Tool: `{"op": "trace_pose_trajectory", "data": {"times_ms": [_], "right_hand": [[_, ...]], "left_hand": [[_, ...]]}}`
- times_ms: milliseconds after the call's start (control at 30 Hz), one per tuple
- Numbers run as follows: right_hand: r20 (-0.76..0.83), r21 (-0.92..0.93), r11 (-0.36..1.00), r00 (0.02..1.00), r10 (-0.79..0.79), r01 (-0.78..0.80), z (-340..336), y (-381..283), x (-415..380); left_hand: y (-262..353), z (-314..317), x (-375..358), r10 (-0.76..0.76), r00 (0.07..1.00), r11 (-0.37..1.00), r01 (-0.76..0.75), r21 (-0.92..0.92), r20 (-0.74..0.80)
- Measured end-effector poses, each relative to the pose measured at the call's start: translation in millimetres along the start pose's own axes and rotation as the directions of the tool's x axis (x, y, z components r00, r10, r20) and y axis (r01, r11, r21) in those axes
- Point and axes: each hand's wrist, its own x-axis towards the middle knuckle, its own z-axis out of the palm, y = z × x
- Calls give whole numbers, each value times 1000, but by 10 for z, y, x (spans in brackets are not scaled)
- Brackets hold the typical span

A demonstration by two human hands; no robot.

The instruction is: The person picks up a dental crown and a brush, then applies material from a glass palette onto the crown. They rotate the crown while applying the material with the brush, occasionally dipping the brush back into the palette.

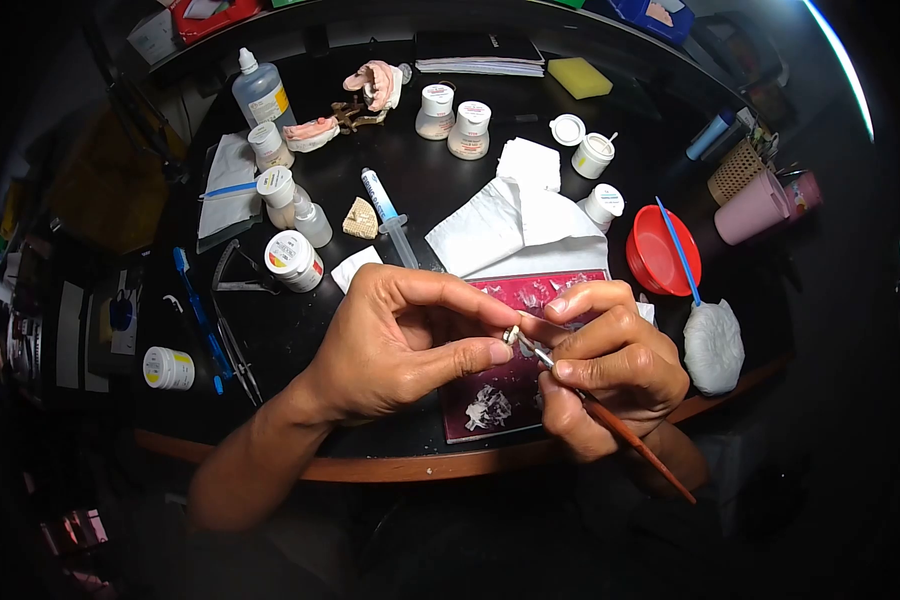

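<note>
Between the thumb and index finger of my left hand (385, 335) is a small dental crown (511, 335), pale with a dark metallic part. My right hand (615, 360) grips a fine brush (638, 444) with a reddish-brown wooden handle and a metal ferrule. The brush's tip is right at the crown. Beneath both hands lies a dark red mixing slab (460, 425) streaked with white paste (488, 408). Folded white paper towel (485, 230) rests along the slab's far edge.
Right of the slab are a red bowl (645, 255) and a white pad (714, 350). A syringe (383, 205), white jars (293, 258), dental casts (375, 85) and a squeeze bottle (260, 88) stand farther back. A blue toothbrush (200, 315) lies at left.
</note>
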Motion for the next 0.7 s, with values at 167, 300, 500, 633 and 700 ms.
{"op": "trace_pose_trajectory", "data": {"times_ms": [167, 300, 500, 633, 700], "right_hand": [[8, 1, 1000, 1000, -4, 4, -8, -5, 12], [6, 2, 1000, 1000, -14, 14, -4, -7, 24], [-26, 37, 999, 999, 21, -20, 8, -9, -4], [-27, 30, 999, 999, 19, -19, -1, -12, 8], [-25, 15, 1000, 1000, 16, -15, -2, -18, 22]], "left_hand": [[-4, 1, 2, 10, 1000, 1000, -10, -5, 3], [-2, 5, -2, 9, 1000, 1000, -9, -2, 0], [-33, -14, -11, 20, 1000, 999, -20, 32, -8], [-37, 20, -4, 2, 999, 1000, -1, 14, -52], [-19, 31, -3, -10, 998, 1000, 11, 20, -67]]}}
